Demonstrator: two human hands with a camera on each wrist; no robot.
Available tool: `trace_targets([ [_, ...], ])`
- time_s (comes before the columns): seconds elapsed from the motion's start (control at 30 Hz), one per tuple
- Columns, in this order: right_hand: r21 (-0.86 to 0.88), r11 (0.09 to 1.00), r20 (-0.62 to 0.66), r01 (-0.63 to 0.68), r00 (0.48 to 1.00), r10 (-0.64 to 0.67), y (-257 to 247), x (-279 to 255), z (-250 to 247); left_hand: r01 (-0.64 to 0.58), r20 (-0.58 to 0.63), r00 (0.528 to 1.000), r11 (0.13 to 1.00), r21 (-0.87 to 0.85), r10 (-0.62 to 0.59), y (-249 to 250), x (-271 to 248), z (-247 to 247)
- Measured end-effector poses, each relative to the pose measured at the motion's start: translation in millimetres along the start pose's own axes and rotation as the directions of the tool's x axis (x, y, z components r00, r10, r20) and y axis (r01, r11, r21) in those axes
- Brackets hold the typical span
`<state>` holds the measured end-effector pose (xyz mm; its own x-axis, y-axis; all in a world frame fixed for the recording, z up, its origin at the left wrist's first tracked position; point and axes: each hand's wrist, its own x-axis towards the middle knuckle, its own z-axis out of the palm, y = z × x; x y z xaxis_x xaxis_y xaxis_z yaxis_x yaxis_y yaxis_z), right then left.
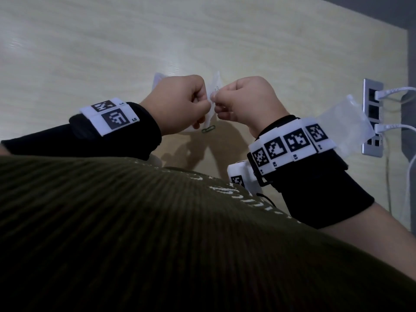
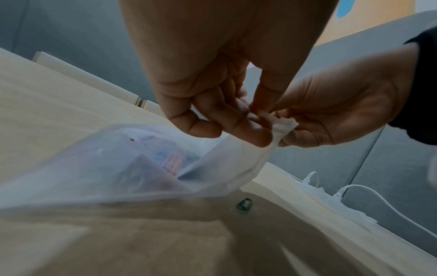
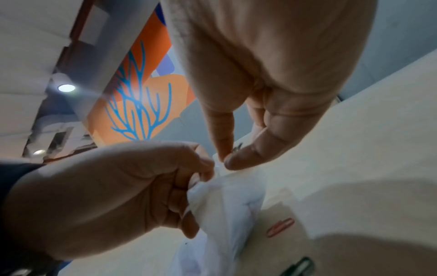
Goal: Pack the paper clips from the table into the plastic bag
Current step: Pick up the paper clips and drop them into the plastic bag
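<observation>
While the left hand (image 1: pixel 180 102) grips the gathered rim of the plastic bag (image 2: pixel 123 168) with curled fingers, the right hand (image 1: pixel 245 100) pinches a silver paper clip (image 1: pixel 216 88) between thumb and index fingertip, right at the bag's mouth, in the middle of the head view. This is the relation that matters: the clip stands just right of the rim, touching or almost touching the plastic, with its long axis roughly upright, and the opening lies to the left of it and below. I judge that the clip must go down past the rim before the pinch lets go.

I count one bag; it hangs from the left hand toward the lower left of the left wrist view (something pale and printed shows inside, too blurred to name). On the wooden table (image 1: pixel 90 52), a green paper clip (image 1: pixel 208 129) lies below the two hands. An orange-red paper clip (image 3: pixel 281 227) and a dark clip (image 3: pixel 300 267), which may be that green one, lie at the lower right of the right wrist view. So two clips are surely left on the table, and one is in the fingers.
</observation>
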<state>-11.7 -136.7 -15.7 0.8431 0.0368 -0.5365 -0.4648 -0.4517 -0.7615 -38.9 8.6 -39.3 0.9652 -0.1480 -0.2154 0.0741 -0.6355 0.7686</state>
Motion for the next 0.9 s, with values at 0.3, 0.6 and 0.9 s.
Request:
trace_targets([
  [0.3, -0.038, 0.978, -0.075, 0.206, 0.975, -0.208, -1.8, 3.8, 0.5, 0.067, -0.074, 0.995, 0.994, -0.091, -0.073, -4.3, 2.1, -2.4],
  [0.6, -0.731, 0.526, 0.282, 0.435, 0.894, -0.347, 47.8, 12.8, 14.8, 0.144, -0.283, 0.944, 0.983, -0.113, -0.171, -9.1, 4.9, -11.4],
  [0.9, -0.833, 0.405, 0.220, 0.377, 0.897, -0.384, 72.5, -22.3, 39.6, 0.163, -0.298, 0.933, 0.975, -0.153, -0.203, -5.5, -7.9, -14.6],
])
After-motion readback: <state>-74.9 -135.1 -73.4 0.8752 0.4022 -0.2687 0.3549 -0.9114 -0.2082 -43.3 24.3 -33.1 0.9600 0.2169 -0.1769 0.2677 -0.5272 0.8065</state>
